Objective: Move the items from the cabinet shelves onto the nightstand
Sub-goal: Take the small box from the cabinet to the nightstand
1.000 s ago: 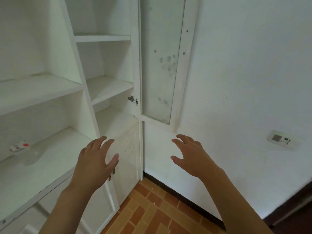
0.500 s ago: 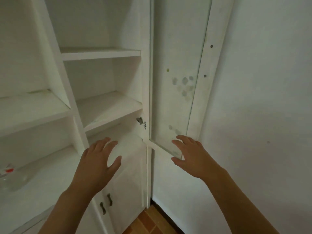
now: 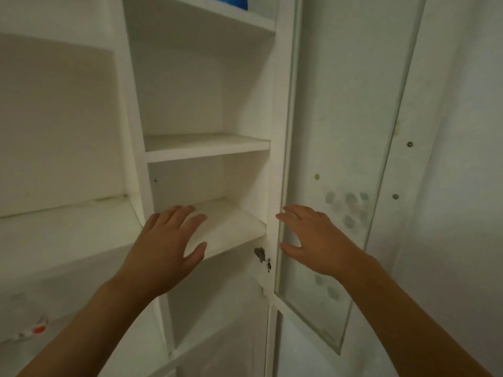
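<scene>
Bottle [image 3: 32, 329]: at your far left on the low shelf you see a blurred clear thing with a red and white label, probably a small bottle lying down; its long axis cannot be told.
Left hand [image 3: 166, 248]: your fingers are spread and hold nothing; the hand hovers in front of the middle shelf [image 3: 231, 227], which is bare where it shows.
Blue thing [image 3: 231, 1]: it sits on the top shelf, cut off by the frame edge, straight above and well apart from both hands; only a bright blue rounded underside shows.
Right hand [image 3: 313, 240]: spread too, holding nothing, in front of the glass door [image 3: 340, 131].
Nearer hand: your left, by my judgement, for either item.
</scene>
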A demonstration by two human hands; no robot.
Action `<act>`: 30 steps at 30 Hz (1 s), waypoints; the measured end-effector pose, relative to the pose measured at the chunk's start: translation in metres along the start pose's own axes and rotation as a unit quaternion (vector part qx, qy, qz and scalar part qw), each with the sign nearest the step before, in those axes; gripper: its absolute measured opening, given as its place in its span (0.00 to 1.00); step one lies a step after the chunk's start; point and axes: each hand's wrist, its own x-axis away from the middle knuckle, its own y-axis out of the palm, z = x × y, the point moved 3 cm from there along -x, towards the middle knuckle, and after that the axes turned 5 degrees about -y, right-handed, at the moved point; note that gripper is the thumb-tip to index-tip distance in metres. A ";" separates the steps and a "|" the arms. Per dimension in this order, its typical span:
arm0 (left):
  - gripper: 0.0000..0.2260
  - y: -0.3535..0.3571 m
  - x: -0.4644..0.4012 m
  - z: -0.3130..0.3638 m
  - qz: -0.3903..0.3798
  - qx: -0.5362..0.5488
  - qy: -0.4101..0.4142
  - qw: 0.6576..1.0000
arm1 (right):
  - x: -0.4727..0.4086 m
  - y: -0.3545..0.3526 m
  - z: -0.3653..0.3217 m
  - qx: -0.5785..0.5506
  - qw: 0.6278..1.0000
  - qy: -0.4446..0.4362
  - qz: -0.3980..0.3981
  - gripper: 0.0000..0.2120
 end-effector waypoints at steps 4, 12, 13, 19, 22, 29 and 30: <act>0.26 -0.023 -0.042 -0.023 0.042 -0.008 0.029 0.999 | -0.045 -0.031 -0.004 0.004 1.000 0.000 0.027 0.32; 0.25 -0.089 -0.124 -0.049 0.134 -0.067 0.103 0.983 | -0.125 -0.110 -0.011 0.068 0.990 -0.035 0.118 0.32; 0.25 -0.096 -0.132 -0.050 0.141 -0.076 0.108 0.981 | -0.133 -0.120 -0.012 0.072 0.988 -0.041 0.127 0.32; 0.26 -0.153 -0.178 -0.048 0.197 -0.124 0.129 0.964 | -0.179 -0.193 -0.013 0.110 0.978 -0.055 0.167 0.32; 0.24 -0.190 -0.204 -0.048 0.248 -0.145 0.129 0.949 | -0.201 -0.235 -0.015 0.127 0.967 -0.086 0.203 0.31; 0.24 -0.244 -0.266 -0.060 0.308 -0.209 0.084 0.924 | -0.261 -0.312 -0.024 0.120 0.948 -0.138 0.259 0.25; 0.24 -0.243 -0.274 -0.060 0.306 -0.213 0.078 0.925 | -0.272 -0.316 -0.024 0.120 0.948 -0.139 0.259 0.25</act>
